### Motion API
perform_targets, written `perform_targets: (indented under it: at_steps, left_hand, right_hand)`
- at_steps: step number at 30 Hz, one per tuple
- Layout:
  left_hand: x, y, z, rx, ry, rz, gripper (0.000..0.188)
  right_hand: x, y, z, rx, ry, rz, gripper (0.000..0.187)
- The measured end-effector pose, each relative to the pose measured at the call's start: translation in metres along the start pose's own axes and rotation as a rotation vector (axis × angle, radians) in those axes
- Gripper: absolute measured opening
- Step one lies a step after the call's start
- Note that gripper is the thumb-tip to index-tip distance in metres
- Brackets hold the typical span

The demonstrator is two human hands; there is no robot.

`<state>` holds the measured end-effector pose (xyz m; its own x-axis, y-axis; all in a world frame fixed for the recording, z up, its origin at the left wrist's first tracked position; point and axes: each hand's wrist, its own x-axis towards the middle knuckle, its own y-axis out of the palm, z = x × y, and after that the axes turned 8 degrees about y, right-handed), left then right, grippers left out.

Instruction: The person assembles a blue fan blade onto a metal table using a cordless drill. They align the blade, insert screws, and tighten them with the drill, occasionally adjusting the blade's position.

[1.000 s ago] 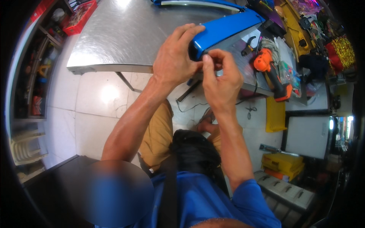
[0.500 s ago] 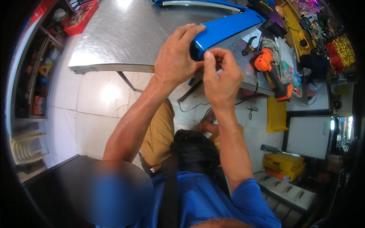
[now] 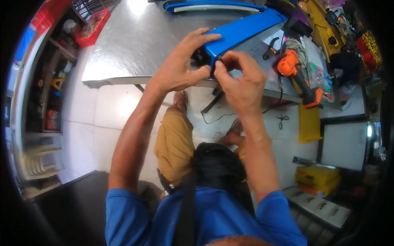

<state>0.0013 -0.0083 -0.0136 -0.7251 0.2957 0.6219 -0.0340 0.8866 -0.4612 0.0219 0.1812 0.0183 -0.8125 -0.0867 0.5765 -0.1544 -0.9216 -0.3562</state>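
A long blue casing (image 3: 248,29) lies slanted on the steel table (image 3: 131,45), its near end by the front edge. My left hand (image 3: 176,67) spans that end, fingers on the top edge and thumb low on the end face. At the casing's near right corner, my right hand (image 3: 244,82) has thumb and forefinger pinched together. Whatever is between those fingertips is too small to make out. Dark parts show inside the casing's end, partly covered by the left hand.
Another blue piece (image 3: 213,7) with a pale strip lies along the far side. To the right are an orange cordless power tool (image 3: 289,63), pliers (image 3: 271,49) and bagged small parts (image 3: 319,78). Scissors (image 3: 282,122) lie on the tiled floor. A red crate (image 3: 94,28) stands far left.
My left hand has shifted left and opened wider around the casing's end, its thumb now on the end face. My right hand stays pinched at the corner. The view has shifted slightly.
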Motion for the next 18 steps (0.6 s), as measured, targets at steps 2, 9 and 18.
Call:
perform_targets:
  at_steps: [2,9,18]
  left_hand:
    - [0.000,0.002,0.000,0.041,0.035,-0.034,0.076]
    - [0.005,0.004,-0.007,0.025,-0.037,-0.043,0.070]
    - [0.005,0.003,-0.005,-0.122,-0.130,-0.034,0.067]
  right_hand:
    - [0.007,-0.004,-0.001,0.008,0.013,0.067,0.012]
    - [0.016,-0.016,-0.010,0.046,-0.083,0.130,0.012]
    - [0.007,-0.016,-0.011,0.032,-0.039,0.030,0.012]
